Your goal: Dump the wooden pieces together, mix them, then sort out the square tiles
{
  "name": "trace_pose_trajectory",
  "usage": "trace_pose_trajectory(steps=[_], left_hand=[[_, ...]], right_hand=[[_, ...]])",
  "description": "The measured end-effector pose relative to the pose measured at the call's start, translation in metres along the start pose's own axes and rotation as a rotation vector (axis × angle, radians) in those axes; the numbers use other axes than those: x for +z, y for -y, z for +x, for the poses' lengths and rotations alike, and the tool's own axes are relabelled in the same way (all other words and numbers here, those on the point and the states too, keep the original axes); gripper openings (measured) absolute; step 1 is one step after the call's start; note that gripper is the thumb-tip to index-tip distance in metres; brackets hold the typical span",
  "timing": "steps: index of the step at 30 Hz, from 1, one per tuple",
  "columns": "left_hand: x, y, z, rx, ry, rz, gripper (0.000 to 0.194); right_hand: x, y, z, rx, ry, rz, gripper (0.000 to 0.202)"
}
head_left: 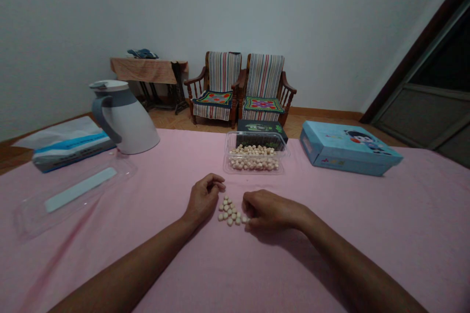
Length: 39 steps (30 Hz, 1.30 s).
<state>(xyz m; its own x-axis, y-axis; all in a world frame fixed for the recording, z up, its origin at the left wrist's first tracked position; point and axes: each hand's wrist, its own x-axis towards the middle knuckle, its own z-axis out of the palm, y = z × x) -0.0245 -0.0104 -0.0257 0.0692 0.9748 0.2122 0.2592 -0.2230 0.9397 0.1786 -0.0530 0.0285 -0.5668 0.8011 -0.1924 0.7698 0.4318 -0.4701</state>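
Several small cream-coloured round pieces (229, 210) lie close together on the pink cloth in a roughly triangular group, between my two hands. From here I cannot tell what kind they are. My right hand (270, 209) is at the group's lower right corner, its thumb and finger closed on one pale piece (245, 219). On the other side, my left hand (205, 195) rests on its edge on the cloth, fingers loosely bent and apart, holding nothing. Just beyond the hands is a clear plastic box (253, 171), partly filled with more such pieces.
A dark box (262, 127) stands behind the plastic box. At right lies a light blue carton (348, 149). On the left are a white and grey jug (132, 124), a tissue pack (73, 149) and a clear plastic lid (33, 212). Two armchairs (225, 73) stand beyond the table (176, 274).
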Motion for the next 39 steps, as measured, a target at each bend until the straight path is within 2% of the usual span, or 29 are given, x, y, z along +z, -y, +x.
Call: trace_pose_trajectory(steps=[5, 9, 12, 14, 16, 18, 19, 22, 29, 31, 34, 39], left_hand=[[0.000, 0.004, 0.000, 0.019, 0.016, 0.001, 0.020], [0.000, 0.003, 0.000, 0.010, 0.016, -0.005, 0.021], [-0.001, 0.000, 0.000, -0.003, 0.018, 0.002, 0.023], [-0.001, -0.002, 0.000, 0.002, 0.017, 0.007, 0.024], [-0.002, -0.003, 0.000, 0.008, 0.018, 0.005, 0.024], [-0.002, -0.004, 0.000, 0.010, 0.012, -0.002, 0.024], [-0.002, -0.004, 0.000, 0.010, 0.009, -0.003, 0.023], [-0.002, -0.003, 0.000, 0.003, 0.008, 0.000, 0.023], [-0.001, -0.004, -0.001, -0.007, -0.001, -0.010, 0.020], [0.000, -0.005, -0.001, -0.020, -0.018, -0.026, 0.018], [0.000, -0.006, -0.001, -0.028, -0.022, -0.045, 0.017], [0.000, -0.005, -0.001, -0.018, -0.013, -0.036, 0.018]], right_hand=[[0.007, 0.004, 0.001, -0.020, -0.019, -0.103, 0.013], [-0.006, -0.002, 0.000, 0.034, -0.134, -0.054, 0.012], [-0.022, -0.014, 0.000, 0.109, -0.407, 0.060, 0.008], [-0.031, -0.025, 0.002, 0.162, -0.670, 0.176, 0.008], [-0.036, -0.036, 0.004, 0.180, -0.913, 0.334, 0.017], [-0.037, -0.044, 0.006, 0.138, -1.041, 0.491, 0.027], [-0.036, -0.046, 0.007, 0.108, -1.053, 0.546, 0.029], [-0.032, -0.044, 0.009, 0.063, -0.942, 0.583, 0.022], [-0.010, -0.012, 0.007, -0.074, -0.270, 0.166, 0.008], [-0.001, -0.004, 0.006, -0.058, -0.131, 0.093, 0.012], [0.011, 0.004, 0.005, -0.006, -0.056, 0.023, 0.023], [0.013, 0.004, 0.006, 0.019, -0.080, -0.022, 0.018]])
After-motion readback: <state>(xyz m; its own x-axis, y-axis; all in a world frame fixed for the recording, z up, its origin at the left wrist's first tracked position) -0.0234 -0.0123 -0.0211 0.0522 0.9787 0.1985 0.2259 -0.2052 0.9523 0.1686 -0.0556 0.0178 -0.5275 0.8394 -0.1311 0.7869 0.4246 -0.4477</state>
